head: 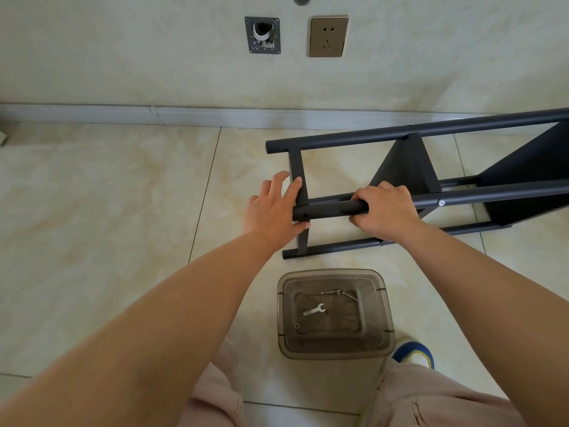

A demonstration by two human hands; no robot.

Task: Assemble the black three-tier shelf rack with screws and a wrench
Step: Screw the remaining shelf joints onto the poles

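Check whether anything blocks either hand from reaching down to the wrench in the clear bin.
Nothing visible does. The wrench lies on the floor of the open-topped clear bin, no lid on it. The left hand and right hand are both on the rack just beyond the bin.

Rack [462,131] cut off at right edge; small hardware in bin [335,343] indistinct
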